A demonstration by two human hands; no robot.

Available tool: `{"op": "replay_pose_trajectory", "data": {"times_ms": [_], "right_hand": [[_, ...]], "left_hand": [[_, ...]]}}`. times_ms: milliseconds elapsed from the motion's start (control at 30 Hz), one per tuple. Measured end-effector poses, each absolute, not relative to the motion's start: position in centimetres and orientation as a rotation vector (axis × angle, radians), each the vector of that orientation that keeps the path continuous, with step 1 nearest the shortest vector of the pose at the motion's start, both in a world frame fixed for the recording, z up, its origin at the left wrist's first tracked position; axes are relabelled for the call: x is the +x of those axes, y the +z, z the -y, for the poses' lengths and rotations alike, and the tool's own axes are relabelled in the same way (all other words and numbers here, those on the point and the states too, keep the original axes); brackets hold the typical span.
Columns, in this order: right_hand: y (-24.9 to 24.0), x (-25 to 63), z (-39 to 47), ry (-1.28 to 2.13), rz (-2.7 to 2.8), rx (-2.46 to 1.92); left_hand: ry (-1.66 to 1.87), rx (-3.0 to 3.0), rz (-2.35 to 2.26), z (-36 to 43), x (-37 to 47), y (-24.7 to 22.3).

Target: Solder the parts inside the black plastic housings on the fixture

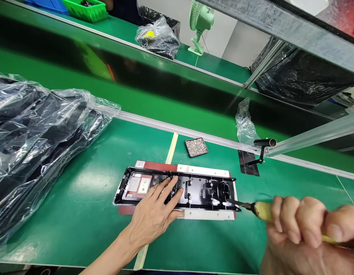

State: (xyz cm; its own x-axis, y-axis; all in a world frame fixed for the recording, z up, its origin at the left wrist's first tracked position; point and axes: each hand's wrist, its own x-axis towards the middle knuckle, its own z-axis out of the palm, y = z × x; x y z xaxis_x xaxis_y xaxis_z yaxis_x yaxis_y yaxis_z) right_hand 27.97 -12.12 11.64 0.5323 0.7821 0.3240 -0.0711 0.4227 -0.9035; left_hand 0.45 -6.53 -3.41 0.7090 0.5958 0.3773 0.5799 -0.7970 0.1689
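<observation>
A long black plastic housing [204,193] lies open side up in a fixture with a red base and white side blocks [205,214]. My left hand [156,206] rests over its middle with the fingers spread, pressing on the inside. My right hand [305,225] is wrapped round a yellow-handled tool [263,211], blurred near the camera. The tool's slim dark metal tip points left and reaches the right end of the housing; whether it touches is unclear. Clips, posts and small ribs show inside the housing.
Behind the fixture sits a small black tray [196,147] of tiny metal parts. Plastic-wrapped black pieces [45,152] cover the left. A black tube bracket [264,144] and clear bag [245,124] stand at the back right. A green fan [200,25] is beyond the rail.
</observation>
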Motion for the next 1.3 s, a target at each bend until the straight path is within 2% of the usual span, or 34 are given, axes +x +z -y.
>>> {"op": "replay_pose_trajectory", "data": {"times_ms": [233, 1300], "right_hand": [[10.7, 24.9, 10.4, 0.815, 0.978, -0.842], [8.7, 23.3, 9.2, 0.781, 0.953, -0.86]], "left_hand": [[0.663, 2.866, -0.999, 6.5, 0.6, -3.3], [0.641, 2.858, -1.04, 6.5, 0.7, -2.8]]}}
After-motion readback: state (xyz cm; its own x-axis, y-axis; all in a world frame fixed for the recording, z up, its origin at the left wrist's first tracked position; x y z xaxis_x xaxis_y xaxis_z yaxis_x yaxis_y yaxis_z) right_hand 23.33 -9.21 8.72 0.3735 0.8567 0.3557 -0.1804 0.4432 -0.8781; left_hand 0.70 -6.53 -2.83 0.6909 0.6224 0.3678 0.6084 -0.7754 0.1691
